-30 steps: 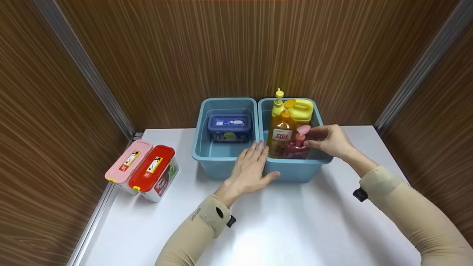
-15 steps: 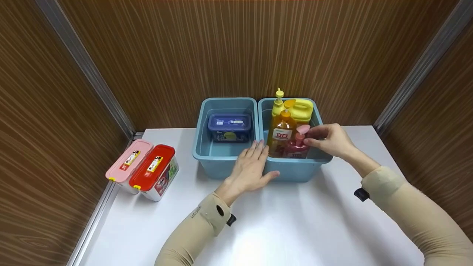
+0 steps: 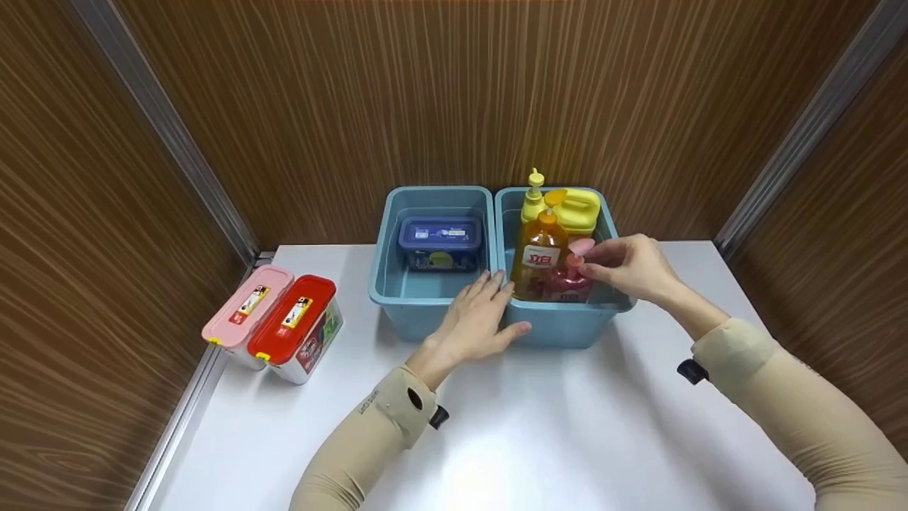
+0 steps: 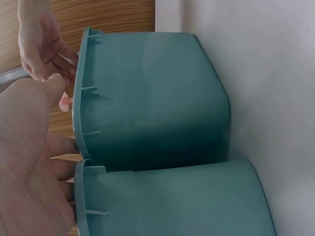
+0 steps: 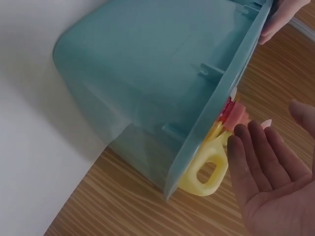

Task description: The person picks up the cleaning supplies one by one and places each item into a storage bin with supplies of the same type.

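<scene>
My right hand (image 3: 635,270) is right at the neck of a dark pink pump bottle (image 3: 567,287) in the front of the right blue bin (image 3: 560,328). In the right wrist view its fingers (image 5: 268,157) are fairly straight, the thumb apart, and the pink pump head (image 5: 238,115) shows beyond them. My left hand (image 3: 468,323) lies with spread, straight fingers over the adjoining rims of the right bin and the left blue bin (image 3: 415,323). Beside the pink bottle stands an orange pump bottle (image 3: 543,248). Behind are a yellow handled jug (image 3: 580,213) and a yellow pump bottle (image 3: 533,207).
A dark blue lidded tub (image 3: 441,245) sits in the left bin. On the white table's left side, a red-lidded tub (image 3: 298,319) and a pink-lidded tub (image 3: 245,312) stand side by side. Wood-grain panels (image 3: 340,106) rise behind and at both sides.
My left hand has shifted slightly to the left along the rims. My right hand stays by the pump bottle with hardly any movement, and the bottles and tubs keep their places.
</scene>
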Available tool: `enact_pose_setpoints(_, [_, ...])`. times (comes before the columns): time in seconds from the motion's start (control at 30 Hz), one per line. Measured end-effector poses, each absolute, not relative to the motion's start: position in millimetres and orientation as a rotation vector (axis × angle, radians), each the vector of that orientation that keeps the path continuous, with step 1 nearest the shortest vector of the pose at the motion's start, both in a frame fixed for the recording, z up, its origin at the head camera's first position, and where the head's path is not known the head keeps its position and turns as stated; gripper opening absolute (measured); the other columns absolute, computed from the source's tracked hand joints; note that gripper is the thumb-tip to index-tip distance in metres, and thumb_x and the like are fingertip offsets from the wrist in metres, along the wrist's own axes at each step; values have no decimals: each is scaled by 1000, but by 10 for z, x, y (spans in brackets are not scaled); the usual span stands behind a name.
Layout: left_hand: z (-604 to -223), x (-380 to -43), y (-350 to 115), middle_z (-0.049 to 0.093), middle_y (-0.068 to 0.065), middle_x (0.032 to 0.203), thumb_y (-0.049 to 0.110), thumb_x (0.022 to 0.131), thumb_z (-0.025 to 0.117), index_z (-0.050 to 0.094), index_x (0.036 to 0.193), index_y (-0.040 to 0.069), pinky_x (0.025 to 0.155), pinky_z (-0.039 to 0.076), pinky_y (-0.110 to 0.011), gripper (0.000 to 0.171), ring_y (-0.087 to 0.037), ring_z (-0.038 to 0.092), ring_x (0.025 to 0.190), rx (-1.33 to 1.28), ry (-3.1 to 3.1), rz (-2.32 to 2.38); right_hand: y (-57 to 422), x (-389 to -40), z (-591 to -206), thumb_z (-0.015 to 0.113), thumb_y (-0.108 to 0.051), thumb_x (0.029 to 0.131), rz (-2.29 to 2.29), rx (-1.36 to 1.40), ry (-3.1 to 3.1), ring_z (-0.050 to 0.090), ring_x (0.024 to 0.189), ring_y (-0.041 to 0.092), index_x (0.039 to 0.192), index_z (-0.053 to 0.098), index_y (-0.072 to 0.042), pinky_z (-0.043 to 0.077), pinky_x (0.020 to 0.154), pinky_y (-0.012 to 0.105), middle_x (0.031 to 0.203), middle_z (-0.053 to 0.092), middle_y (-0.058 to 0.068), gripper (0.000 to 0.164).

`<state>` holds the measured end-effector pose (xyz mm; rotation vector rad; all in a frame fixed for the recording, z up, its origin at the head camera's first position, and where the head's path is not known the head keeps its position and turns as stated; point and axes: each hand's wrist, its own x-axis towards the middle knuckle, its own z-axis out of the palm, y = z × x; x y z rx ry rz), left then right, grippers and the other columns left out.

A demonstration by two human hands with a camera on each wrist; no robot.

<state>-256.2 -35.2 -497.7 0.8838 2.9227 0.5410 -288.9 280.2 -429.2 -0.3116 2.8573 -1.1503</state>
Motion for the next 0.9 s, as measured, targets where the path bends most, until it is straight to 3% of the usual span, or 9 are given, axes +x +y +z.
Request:
enact_pose_setpoints(0.43, [-4893, -2530, -475, 44, -14, 181, 63, 114, 52, 48, 171, 14, 139, 34, -61, 76, -39, 38, 171, 863, 2976, 508, 2660, -2856, -4304, 85, -27, 102, -1163, -414, 2847, 84, 105, 31, 127, 84, -8, 60, 80, 10, 121, 87, 17, 32])
enact_pose_setpoints(0.73, [-4848, -2537, -606, 64, -12, 163, 61, 113, 56, 61, 161, 14, 131, 47, -54, 67, -34, 58, 152, 923, 3086, 447, 2572, -2856, -4314, 87, -27, 100, -1139, -454, 2861, 84, 106, 32, 128, 84, -5, 59, 80, 9, 123, 86, 16, 35])
enact_pose_setpoints(0.9, [-4827, -2541, -708, 69, -12, 156, 58, 113, 58, 62, 159, 12, 126, 52, -53, 65, -34, 63, 144, 918, 3102, 470, 2516, -2852, -4316, 86, -28, 101, -1152, -448, 2826, 83, 109, 31, 130, 83, -7, 61, 85, 12, 127, 84, 16, 35])
